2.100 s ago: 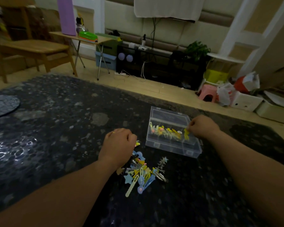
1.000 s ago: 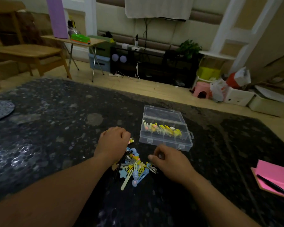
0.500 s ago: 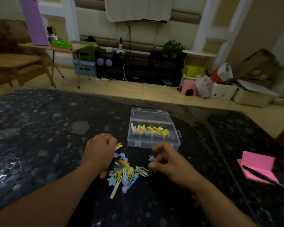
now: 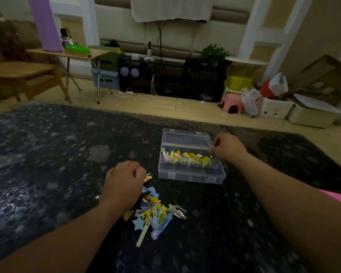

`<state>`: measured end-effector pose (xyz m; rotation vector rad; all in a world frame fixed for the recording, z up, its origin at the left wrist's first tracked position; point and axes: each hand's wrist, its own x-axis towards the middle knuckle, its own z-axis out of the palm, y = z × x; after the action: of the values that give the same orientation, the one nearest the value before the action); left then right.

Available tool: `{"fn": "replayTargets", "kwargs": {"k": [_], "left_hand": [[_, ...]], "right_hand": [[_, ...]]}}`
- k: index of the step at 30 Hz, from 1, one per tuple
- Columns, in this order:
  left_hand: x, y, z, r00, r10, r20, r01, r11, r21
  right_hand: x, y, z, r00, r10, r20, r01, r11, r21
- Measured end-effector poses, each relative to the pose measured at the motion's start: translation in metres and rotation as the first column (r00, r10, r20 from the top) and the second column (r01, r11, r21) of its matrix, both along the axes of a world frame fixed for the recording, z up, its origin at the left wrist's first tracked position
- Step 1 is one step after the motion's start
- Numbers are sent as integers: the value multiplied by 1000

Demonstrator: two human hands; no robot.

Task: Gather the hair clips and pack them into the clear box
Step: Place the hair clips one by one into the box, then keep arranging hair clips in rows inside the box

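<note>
I see a pile of clips (image 4: 156, 213) loose on the table (image 4: 47, 154). Left hand (image 4: 122, 184) has its fingers curled at the pile's far edge; can't tell if it's gripping anything. Beyond, the open clear box (image 4: 191, 174) has one row filled. Right hand (image 4: 227, 147) pinches a pale clip (image 4: 211, 149) over the box's right end. Maybe half done.

Head view: worn at head height, aimed forward and down over dark table (image 4: 47, 164).
Nearness: clear box (image 4: 191, 177) framed close, at 12 o'clock.
</note>
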<state>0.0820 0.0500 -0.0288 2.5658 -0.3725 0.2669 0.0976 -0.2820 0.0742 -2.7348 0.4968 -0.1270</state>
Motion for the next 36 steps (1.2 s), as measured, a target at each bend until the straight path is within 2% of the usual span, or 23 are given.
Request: {"fn": "replayTargets", "kwargs": {"k": [5, 9, 12, 15, 17, 19, 20, 22, 24, 29, 34, 36], "left_hand": [[-4, -2, 5, 1000, 24, -3, -24, 996, -82], [-3, -2, 5, 999, 34, -3, -34, 995, -91], [1, 1, -3, 1000, -8, 21, 7, 999, 41], [1, 4, -3, 999, -42, 27, 37, 988, 150], [-4, 2, 3, 999, -26, 31, 22, 993, 112], [-9, -1, 10, 1000, 15, -3, -15, 1000, 26], [-10, -2, 12, 1000, 22, -12, -22, 1000, 14], [-11, -2, 17, 997, 61, -57, -65, 995, -79], [-11, -1, 20, 991, 70, -117, -89, 983, -163], [-11, 0, 20, 991, 45, -129, -69, 980, -187], [-12, -2, 19, 993, 51, -103, -70, 981, -182], [-12, -1, 19, 994, 50, -99, -68, 980, -185]], "right_hand": [[13, 10, -5, 993, 48, -109, -78, 955, -286], [14, 14, -9, 991, 38, -125, -80, 932, -353], [1, 13, -7, 999, 49, -12, -50, 961, -271], [-29, 19, -6, 976, 48, 211, -28, 995, -97], [-60, 37, -10, 928, 41, 371, -51, 999, 17], [-95, 62, -18, 883, 103, 458, -155, 985, 77], [-110, 76, -24, 879, 167, 446, -224, 971, 79], [-129, 98, -41, 894, 309, 325, -341, 939, 47], [-132, 109, -59, 896, 381, 226, -391, 920, -1], [-118, 101, -79, 910, 329, 253, -354, 933, 59], [-132, 94, -85, 886, 395, 243, -405, 914, -7], [-146, 79, -84, 904, 364, 223, -362, 931, -51]]}}
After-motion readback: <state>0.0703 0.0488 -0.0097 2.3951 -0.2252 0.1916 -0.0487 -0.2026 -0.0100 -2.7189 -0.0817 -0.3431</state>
